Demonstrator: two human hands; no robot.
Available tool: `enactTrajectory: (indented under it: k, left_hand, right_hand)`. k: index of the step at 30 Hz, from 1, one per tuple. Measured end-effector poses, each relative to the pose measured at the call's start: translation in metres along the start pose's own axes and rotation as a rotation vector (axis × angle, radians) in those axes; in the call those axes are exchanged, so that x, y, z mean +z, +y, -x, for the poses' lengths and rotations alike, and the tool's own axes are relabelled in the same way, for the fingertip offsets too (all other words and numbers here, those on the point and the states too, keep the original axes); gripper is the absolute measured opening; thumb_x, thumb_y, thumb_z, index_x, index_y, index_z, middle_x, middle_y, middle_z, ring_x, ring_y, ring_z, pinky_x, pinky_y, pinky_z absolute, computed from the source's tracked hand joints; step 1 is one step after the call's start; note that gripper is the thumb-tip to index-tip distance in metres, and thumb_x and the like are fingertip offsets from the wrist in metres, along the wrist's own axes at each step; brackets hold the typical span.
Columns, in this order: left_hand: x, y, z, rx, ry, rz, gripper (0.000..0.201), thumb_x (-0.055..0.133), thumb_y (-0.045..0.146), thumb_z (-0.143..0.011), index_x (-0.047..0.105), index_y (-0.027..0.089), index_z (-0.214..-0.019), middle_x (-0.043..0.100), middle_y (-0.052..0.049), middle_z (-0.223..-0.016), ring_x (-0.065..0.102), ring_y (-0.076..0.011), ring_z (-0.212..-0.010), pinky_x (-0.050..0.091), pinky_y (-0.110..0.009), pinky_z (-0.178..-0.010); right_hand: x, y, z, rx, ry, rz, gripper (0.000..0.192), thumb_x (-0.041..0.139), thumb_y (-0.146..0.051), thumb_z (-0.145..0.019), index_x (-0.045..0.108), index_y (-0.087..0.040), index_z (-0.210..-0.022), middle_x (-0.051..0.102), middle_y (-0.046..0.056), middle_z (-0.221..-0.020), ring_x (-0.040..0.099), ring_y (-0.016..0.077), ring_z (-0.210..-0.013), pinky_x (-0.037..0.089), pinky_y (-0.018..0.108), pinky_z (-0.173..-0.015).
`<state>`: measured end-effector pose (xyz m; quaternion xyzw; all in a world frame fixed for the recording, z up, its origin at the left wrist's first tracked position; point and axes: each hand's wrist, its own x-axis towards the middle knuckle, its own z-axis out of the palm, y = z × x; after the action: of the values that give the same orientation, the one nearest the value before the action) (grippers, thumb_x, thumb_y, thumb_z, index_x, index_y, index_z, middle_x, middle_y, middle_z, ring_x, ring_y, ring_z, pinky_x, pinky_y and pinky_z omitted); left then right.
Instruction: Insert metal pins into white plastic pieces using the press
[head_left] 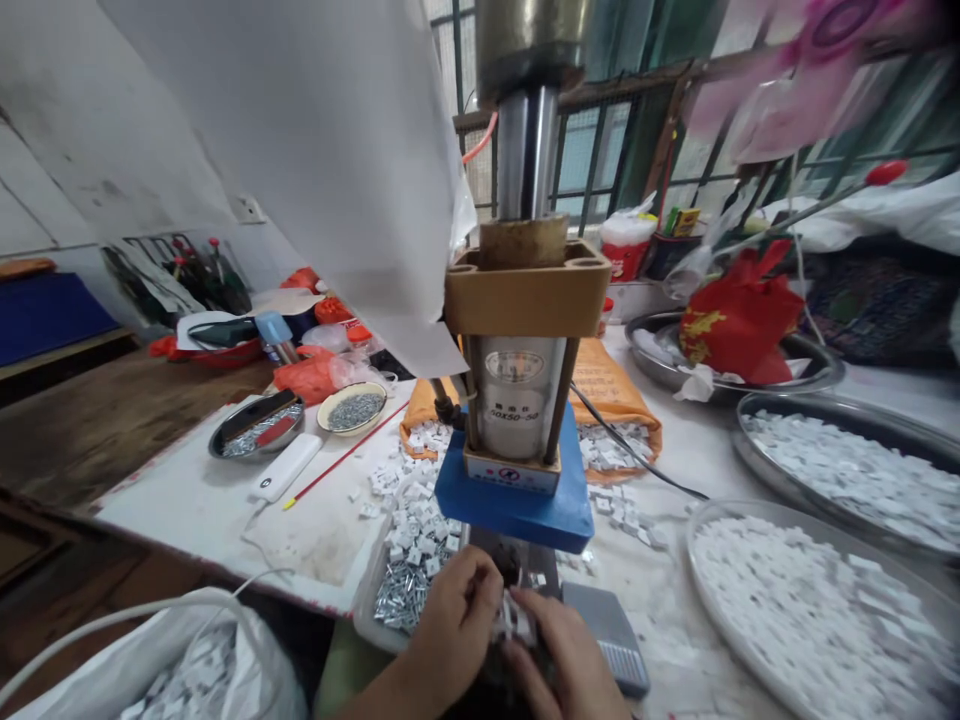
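Observation:
My left hand (452, 620) and my right hand (568, 655) meet at the bottom centre, right under the blue plate (517, 500) of a small pneumatic press (522, 330). Their fingers close around small white plastic parts (511, 618) held between them at the press base. A loose pile of the same white parts (417, 510) lies just left of the press, with small metal pieces (401, 595) beside my left hand. A grey pedal-like block (607, 630) sits right of my right hand.
Two round metal trays of white parts (817, 610) (862, 470) fill the right side. An orange sack (611, 385) lies behind the press. A bowl of metal bits (352, 408), a steel dish (255, 425) and a white bag of parts (180, 670) are on the left.

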<state>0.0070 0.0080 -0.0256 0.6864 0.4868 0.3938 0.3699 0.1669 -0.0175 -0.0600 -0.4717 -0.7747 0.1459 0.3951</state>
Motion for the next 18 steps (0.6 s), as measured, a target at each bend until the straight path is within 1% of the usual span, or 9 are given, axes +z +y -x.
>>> enactTrajectory:
  k: [2,3,5,8,11,13,15,18]
  left_hand:
    - [0.001,-0.004,-0.002,-0.068,0.006,0.035,0.013,0.044,0.022,-0.088,0.054,0.018,-0.079,0.055,-0.001,-0.072,0.053,-0.0141,-0.066,0.042,-0.023,-0.061]
    - [0.002,-0.006,-0.003,-0.088,0.009,0.048,0.010,0.046,0.022,-0.087,0.054,0.018,-0.083,0.056,-0.001,-0.075,0.055,-0.0147,-0.069,0.043,-0.024,-0.063]
    - [0.001,-0.007,-0.006,-0.109,0.020,0.062,0.009,0.048,0.021,-0.085,0.056,0.018,-0.088,0.059,-0.002,-0.081,0.056,-0.0158,-0.074,0.044,-0.025,-0.068]
    - [-0.002,-0.005,-0.006,-0.090,-0.025,0.040,0.009,0.049,0.019,-0.083,0.058,0.018,-0.087,0.060,-0.002,-0.080,0.056,-0.0155,-0.073,0.043,-0.025,-0.067]
    - [-0.005,-0.006,-0.002,-0.055,-0.081,-0.029,0.009,0.055,0.015,-0.078,0.060,0.019,-0.084,0.059,0.000,-0.076,0.054,-0.0143,-0.068,0.041,-0.024,-0.063]
    - [-0.006,-0.007,-0.001,-0.055,-0.076,-0.043,0.008,0.056,0.015,-0.077,0.061,0.019,-0.082,0.059,0.000,-0.074,0.054,-0.0143,-0.067,0.041,-0.024,-0.062]
    - [-0.006,-0.010,-0.002,-0.082,-0.053,-0.009,0.008,0.054,0.017,-0.079,0.061,0.018,-0.083,0.060,-0.001,-0.075,0.055,-0.0149,-0.069,0.042,-0.024,-0.063]
    - [-0.003,-0.013,-0.009,-0.114,-0.010,0.080,0.011,0.050,0.018,-0.083,0.060,0.018,-0.087,0.062,-0.002,-0.080,0.057,-0.0157,-0.073,0.044,-0.024,-0.066]
  right_hand:
    - [0.005,-0.004,-0.007,0.229,-0.003,-0.105,0.023,0.054,-0.029,-0.083,0.057,-0.022,-0.104,0.070,0.007,-0.093,0.065,0.0219,-0.081,0.054,0.031,-0.071]
    - [0.006,-0.005,-0.012,0.316,-0.018,-0.165,0.019,0.053,-0.032,-0.084,0.057,-0.021,-0.099,0.069,0.005,-0.088,0.065,0.0209,-0.078,0.053,0.029,-0.069]
    - [0.009,-0.006,-0.020,0.411,-0.039,-0.267,0.019,0.052,-0.037,-0.084,0.056,-0.021,-0.093,0.066,0.002,-0.081,0.063,0.0190,-0.073,0.052,0.027,-0.065]
    - [0.011,-0.003,-0.020,0.428,-0.055,-0.321,0.016,0.053,-0.034,-0.083,0.054,-0.021,-0.093,0.065,0.002,-0.083,0.061,0.0189,-0.077,0.051,0.028,-0.069]
    - [0.010,0.000,-0.013,0.411,-0.079,-0.260,0.012,0.055,-0.029,-0.081,0.056,-0.022,-0.089,0.065,0.003,-0.084,0.060,0.0204,-0.079,0.049,0.031,-0.072]
    - [0.008,0.000,-0.012,0.399,-0.116,-0.194,0.007,0.058,-0.028,-0.078,0.058,-0.022,-0.081,0.064,0.003,-0.078,0.060,0.0210,-0.075,0.048,0.031,-0.069]
    - [0.005,0.000,-0.018,0.401,-0.139,-0.170,0.005,0.061,-0.027,-0.074,0.059,-0.022,-0.075,0.064,0.001,-0.073,0.059,0.0206,-0.070,0.047,0.030,-0.065]
    - [0.001,0.002,-0.032,0.463,-0.081,-0.252,0.009,0.061,-0.031,-0.074,0.060,-0.022,-0.077,0.065,0.001,-0.072,0.060,0.0197,-0.068,0.048,0.028,-0.063]
